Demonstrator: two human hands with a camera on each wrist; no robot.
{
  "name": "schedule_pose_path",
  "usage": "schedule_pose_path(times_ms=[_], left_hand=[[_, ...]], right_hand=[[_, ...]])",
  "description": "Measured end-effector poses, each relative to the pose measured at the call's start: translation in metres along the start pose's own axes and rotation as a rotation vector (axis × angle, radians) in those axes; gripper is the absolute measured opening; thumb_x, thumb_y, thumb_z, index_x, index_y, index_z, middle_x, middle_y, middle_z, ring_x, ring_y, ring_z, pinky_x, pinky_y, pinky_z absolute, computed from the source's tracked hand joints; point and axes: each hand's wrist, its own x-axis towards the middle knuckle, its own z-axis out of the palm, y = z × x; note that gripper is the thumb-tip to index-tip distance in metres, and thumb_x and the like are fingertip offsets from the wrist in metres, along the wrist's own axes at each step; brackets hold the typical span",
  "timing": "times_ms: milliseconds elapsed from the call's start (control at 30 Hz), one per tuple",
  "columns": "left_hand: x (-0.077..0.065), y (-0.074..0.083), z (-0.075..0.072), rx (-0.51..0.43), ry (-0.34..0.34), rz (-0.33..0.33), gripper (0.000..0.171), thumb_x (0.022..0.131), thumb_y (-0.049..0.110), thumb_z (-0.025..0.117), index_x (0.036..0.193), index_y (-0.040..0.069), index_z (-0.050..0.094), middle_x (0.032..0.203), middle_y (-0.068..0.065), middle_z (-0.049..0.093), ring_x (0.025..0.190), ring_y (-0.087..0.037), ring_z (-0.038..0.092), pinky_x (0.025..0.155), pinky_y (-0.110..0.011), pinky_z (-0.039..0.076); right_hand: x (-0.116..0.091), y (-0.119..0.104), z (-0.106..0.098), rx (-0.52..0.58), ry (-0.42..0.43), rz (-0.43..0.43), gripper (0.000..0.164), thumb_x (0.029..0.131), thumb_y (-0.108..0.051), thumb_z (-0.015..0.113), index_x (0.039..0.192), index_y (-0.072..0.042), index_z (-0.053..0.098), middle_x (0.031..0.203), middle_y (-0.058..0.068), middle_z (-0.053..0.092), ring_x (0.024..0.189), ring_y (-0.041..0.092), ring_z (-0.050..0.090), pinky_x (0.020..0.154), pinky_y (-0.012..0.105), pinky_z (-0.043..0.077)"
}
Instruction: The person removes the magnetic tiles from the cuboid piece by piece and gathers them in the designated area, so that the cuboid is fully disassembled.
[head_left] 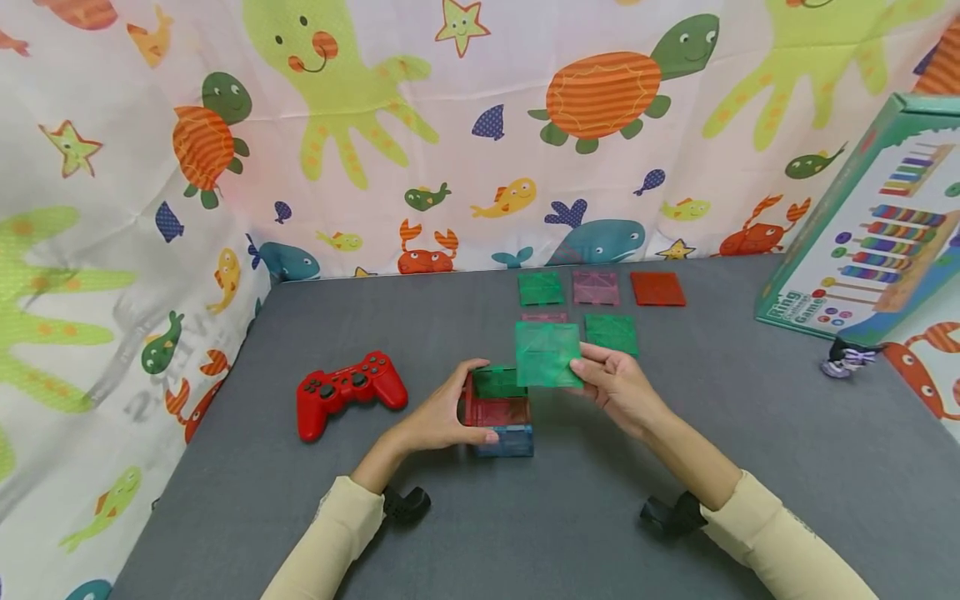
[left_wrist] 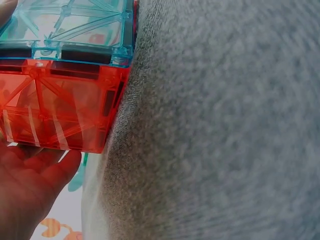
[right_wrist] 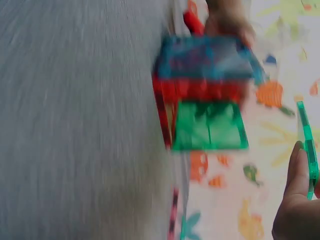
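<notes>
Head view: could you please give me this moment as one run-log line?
left grip: holds tile box; right grip: pinches green tile, apart from box; loose tiles: beyond box; red controller: left of box

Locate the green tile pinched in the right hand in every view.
Head: the green tile is just right of centre, in the right hand.
Left wrist: not in it.
Right wrist: far right, seen edge-on.
Shared landmark: the blue-and-red tile structure, below centre, upper left and upper middle respectively.
</notes>
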Motion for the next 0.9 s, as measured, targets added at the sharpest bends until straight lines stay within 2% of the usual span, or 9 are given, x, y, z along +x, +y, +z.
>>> schedule_pose_path(times_ms=[133,233,333,400,500,667,800,900], left_hand=[[-0.005,0.017,-0.004,-0.038,-0.024,0.001,0.088,0.075,0.018,0.073,0.142,0.008,0.017,0.133,-0.020,0.038,0.119,-0.036,0.042,0.091,-0.049,0.043],[-0.009,0.029,-0.007,-0.024,-0.038,0.013,0.087,0.076,0.021,0.072,0.141,0.004,0.017,0.132,-0.023,0.038,0.118,-0.038,0.042,0.091,-0.050,0.043],[-0.010,0.035,-0.008,-0.008,-0.043,0.012,0.086,0.076,0.022,0.072,0.141,0.005,0.018,0.132,-0.022,0.039,0.118,-0.037,0.042,0.092,-0.049,0.042],[-0.009,0.033,-0.008,-0.012,-0.045,0.008,0.085,0.076,0.020,0.072,0.141,0.007,0.018,0.133,-0.022,0.039,0.119,-0.037,0.042,0.093,-0.049,0.042],[-0.006,0.022,-0.006,-0.013,-0.041,-0.005,0.086,0.076,0.016,0.071,0.142,0.010,0.017,0.134,-0.021,0.038,0.120,-0.037,0.041,0.093,-0.048,0.041],[-0.002,-0.001,-0.004,0.010,-0.027,-0.012,0.089,0.076,0.024,0.072,0.143,0.016,0.016,0.135,-0.012,0.039,0.121,-0.030,0.042,0.092,-0.041,0.042],[-0.001,-0.005,-0.002,0.015,-0.017,-0.005,0.088,0.075,0.032,0.073,0.143,0.019,0.017,0.133,-0.006,0.040,0.120,-0.024,0.042,0.091,-0.038,0.043],[-0.001,-0.004,-0.001,0.014,-0.007,0.011,0.089,0.074,0.036,0.073,0.142,0.017,0.018,0.132,-0.004,0.041,0.119,-0.023,0.043,0.091,-0.038,0.044]], right_hand=[[-0.007,-0.013,-0.024,0.003,0.003,-0.031,0.064,0.096,-0.002,0.042,0.140,0.016,-0.001,0.102,-0.007,0.067,0.091,0.003,0.065,0.077,0.022,0.051],[-0.012,-0.021,-0.042,0.017,-0.035,-0.035,0.064,0.095,0.000,0.041,0.139,0.017,-0.003,0.108,-0.005,0.067,0.095,0.006,0.065,0.079,0.023,0.051],[-0.018,-0.027,-0.061,0.015,-0.085,-0.039,0.066,0.094,0.005,0.040,0.139,0.016,-0.007,0.115,-0.004,0.064,0.102,0.008,0.063,0.083,0.024,0.050],[-0.021,-0.031,-0.074,0.024,-0.110,-0.049,0.067,0.093,0.009,0.039,0.138,0.015,-0.010,0.119,-0.003,0.062,0.105,0.010,0.061,0.085,0.025,0.049],[-0.024,-0.037,-0.097,0.050,-0.132,-0.065,0.069,0.093,0.012,0.037,0.137,0.015,-0.016,0.121,-0.001,0.061,0.108,0.012,0.061,0.086,0.026,0.049],[-0.026,-0.046,-0.143,0.140,-0.198,-0.056,0.065,0.093,0.016,0.028,0.136,0.013,-0.021,0.125,0.004,0.059,0.113,0.017,0.058,0.090,0.029,0.047],[-0.028,-0.047,-0.176,0.171,-0.232,-0.017,0.061,0.092,0.017,0.025,0.141,0.008,-0.010,0.127,0.008,0.057,0.115,0.019,0.056,0.093,0.031,0.045],[-0.030,-0.045,-0.192,0.177,-0.243,0.015,0.060,0.093,0.017,0.023,0.140,0.008,-0.012,0.125,0.009,0.058,0.115,0.019,0.056,0.093,0.032,0.045]])
